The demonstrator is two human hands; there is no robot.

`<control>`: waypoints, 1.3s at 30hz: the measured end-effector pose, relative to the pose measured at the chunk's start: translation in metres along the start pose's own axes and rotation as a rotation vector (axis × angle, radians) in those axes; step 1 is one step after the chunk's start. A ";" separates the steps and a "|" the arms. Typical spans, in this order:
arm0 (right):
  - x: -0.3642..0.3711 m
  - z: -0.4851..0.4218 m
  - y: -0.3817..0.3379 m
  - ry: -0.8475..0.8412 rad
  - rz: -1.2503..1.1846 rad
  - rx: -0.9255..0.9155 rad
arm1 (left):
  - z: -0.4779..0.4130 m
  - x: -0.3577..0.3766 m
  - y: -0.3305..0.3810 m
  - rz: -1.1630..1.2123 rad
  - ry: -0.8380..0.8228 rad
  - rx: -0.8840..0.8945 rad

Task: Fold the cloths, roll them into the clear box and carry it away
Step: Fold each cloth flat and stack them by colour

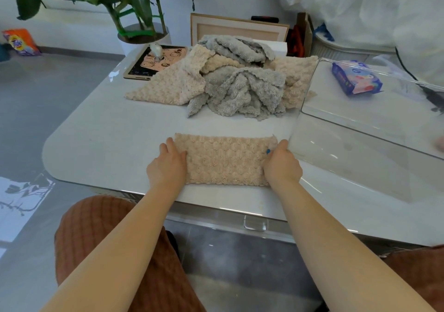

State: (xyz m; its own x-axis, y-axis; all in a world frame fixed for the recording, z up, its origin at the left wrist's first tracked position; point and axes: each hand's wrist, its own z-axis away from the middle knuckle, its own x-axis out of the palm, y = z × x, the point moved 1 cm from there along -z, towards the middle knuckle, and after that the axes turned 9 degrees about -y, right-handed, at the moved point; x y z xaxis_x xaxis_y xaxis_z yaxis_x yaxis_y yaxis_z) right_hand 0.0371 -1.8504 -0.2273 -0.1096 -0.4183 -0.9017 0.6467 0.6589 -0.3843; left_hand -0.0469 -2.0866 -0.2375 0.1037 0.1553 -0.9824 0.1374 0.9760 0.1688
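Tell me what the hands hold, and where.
The folded beige cloth: left hand at its left end, right hand at its right end; grip or press, unclear.
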 end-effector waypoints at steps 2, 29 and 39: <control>0.001 0.005 0.004 0.030 0.006 0.024 | 0.002 -0.001 -0.001 0.023 -0.013 -0.092; -0.025 0.017 -0.008 -0.405 -1.043 -0.019 | 0.076 0.029 0.082 0.353 0.020 0.460; 0.003 0.003 -0.021 -0.514 -0.772 -0.269 | 0.076 0.004 0.031 0.996 -0.115 0.385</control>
State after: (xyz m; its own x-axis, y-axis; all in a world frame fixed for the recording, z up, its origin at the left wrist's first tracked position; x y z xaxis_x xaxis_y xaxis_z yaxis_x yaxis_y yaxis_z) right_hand 0.0254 -1.8673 -0.2218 -0.0472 -0.9768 -0.2087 0.3336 0.1815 -0.9251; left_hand 0.0329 -2.0674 -0.2296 0.4295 0.8199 -0.3784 0.2386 0.3011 0.9233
